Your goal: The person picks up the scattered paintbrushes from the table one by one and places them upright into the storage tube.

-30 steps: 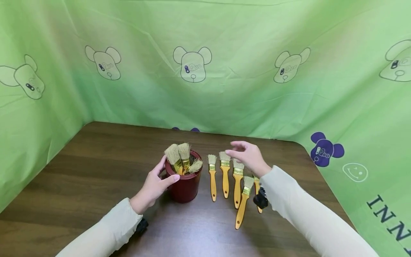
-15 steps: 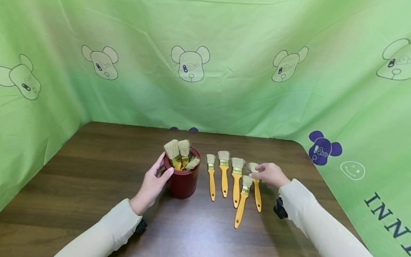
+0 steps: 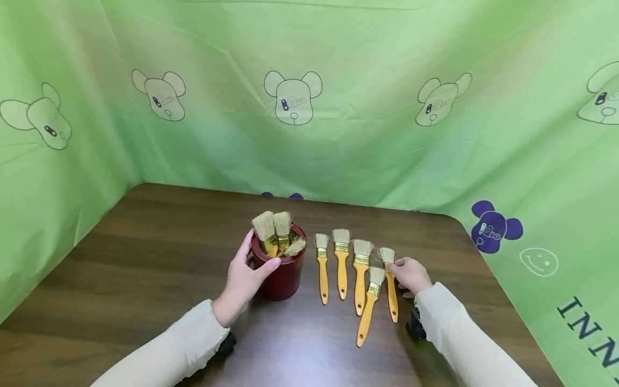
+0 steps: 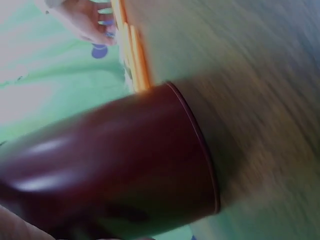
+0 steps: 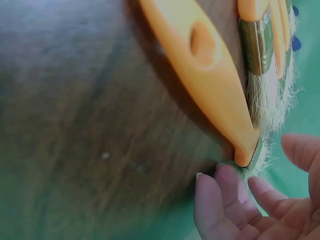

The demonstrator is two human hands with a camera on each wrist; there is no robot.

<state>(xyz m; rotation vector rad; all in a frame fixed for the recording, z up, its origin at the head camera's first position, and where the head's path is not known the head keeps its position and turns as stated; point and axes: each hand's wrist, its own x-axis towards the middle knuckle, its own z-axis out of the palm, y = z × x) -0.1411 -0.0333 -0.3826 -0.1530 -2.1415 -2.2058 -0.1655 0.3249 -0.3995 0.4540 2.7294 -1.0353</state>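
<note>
Rightward of the dark red pot [image 3: 280,282], which the left hand [image 3: 244,279] holds, the outermost brush [image 3: 392,298] lies on the tabletop [image 3: 145,258], handle toward the person, bristles [image 3: 386,253] away, the nearer right hand [image 3: 412,275], its grip loosely parted, beside it on the side away from the pot.

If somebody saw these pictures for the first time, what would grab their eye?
Probably the dark red pot near the middle of the table, bristles poking out and the left hand gripping it. Just right of it, five yellow-handled brushes lie in a spread, the right hand at the rightmost one. Behind, a bright green cloth with cartoon heads fills the background.
</note>
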